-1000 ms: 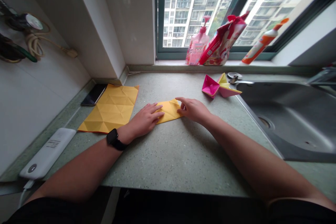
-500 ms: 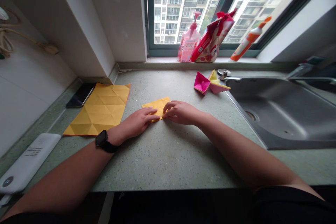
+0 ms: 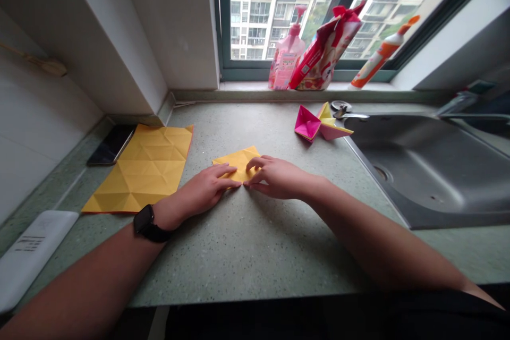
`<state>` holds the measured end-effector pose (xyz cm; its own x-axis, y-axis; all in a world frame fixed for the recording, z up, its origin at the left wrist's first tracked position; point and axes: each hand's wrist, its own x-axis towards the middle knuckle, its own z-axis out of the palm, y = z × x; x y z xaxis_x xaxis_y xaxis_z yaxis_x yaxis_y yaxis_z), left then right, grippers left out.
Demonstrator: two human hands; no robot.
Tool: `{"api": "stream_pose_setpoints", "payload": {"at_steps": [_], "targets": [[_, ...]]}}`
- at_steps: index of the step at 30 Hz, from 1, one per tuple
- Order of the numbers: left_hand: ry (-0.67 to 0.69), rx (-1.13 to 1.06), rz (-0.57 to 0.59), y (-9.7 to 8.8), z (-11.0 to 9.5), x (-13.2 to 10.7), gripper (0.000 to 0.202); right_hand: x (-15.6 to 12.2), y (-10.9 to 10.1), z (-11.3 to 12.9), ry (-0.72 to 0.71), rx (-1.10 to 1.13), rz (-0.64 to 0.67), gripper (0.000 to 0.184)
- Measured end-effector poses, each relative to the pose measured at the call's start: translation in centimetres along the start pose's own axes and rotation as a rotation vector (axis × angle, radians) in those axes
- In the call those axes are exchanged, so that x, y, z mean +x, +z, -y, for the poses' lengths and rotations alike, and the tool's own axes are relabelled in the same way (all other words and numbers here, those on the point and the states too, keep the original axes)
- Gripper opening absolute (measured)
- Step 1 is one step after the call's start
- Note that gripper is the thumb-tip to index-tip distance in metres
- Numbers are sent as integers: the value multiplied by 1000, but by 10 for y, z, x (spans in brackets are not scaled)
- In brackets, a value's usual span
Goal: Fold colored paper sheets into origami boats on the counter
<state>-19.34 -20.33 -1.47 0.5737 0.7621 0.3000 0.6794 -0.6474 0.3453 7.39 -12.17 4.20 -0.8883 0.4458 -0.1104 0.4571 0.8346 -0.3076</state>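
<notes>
A small folded piece of yellow paper [image 3: 241,161] lies on the counter in front of me. My left hand [image 3: 204,186], with a black watch at the wrist, rests on its left part, fingers stretched out and thumb along the near edge. From the other side my right hand [image 3: 274,175] has its fingers curled and pinched at the paper's near right edge. The fingertips of both hands almost meet there, and they cover part of the sheet. Left of my hands lies a larger creased sheet of yellow paper [image 3: 153,167] with a reddish edge.
A phone [image 3: 111,145] and a white device [image 3: 37,249] lie at the left. Folded pink and yellow paper shapes [image 3: 307,123] stand beside the steel sink [image 3: 438,170]. A pump bottle [image 3: 286,58], a red bag [image 3: 327,50] and an orange-white bottle [image 3: 376,61] line the windowsill.
Both hands have shifted slightly toward me at the paper's near edge, and the right fingertips sit closer to the left thumb. The camera view has tilted and moved a little.
</notes>
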Motion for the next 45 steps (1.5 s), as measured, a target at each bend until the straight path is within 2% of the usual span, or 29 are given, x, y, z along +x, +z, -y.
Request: {"api": "stream_pose_setpoints", "payload": {"at_steps": [10,15,18,21,23,25,27,29,34,38,45], "targets": [[-25,-26,13,-2,-4,1,36,-10,-25,3,287,-155,122,32],[-16,-24,20,-2,-4,0,36,-15,-31,-1,444,-207,156,27],[-19,-3,30,-2,-5,0,35,-18,-34,-7,523,-231,128,21],[-32,25,50,-1,-6,1,36,-18,-36,-11,574,-273,17,22],[-48,38,69,0,-7,1,39,-16,-34,-10,502,-290,-104,27],[-62,51,93,2,-8,1,45,-12,-27,-6,321,-257,-196,30],[-73,72,120,4,-9,0,54,-7,-17,-1,132,-188,-195,33],[-84,97,137,6,-9,0,59,-1,-6,1,48,-145,-138,34],[-86,117,122,7,-11,1,59,5,9,-1,53,-87,-54,46],[-76,117,112,2,-14,2,59,4,9,-2,55,-63,-34,46],[-137,152,169,-14,-22,0,51,3,10,1,90,-65,-6,49]]}}
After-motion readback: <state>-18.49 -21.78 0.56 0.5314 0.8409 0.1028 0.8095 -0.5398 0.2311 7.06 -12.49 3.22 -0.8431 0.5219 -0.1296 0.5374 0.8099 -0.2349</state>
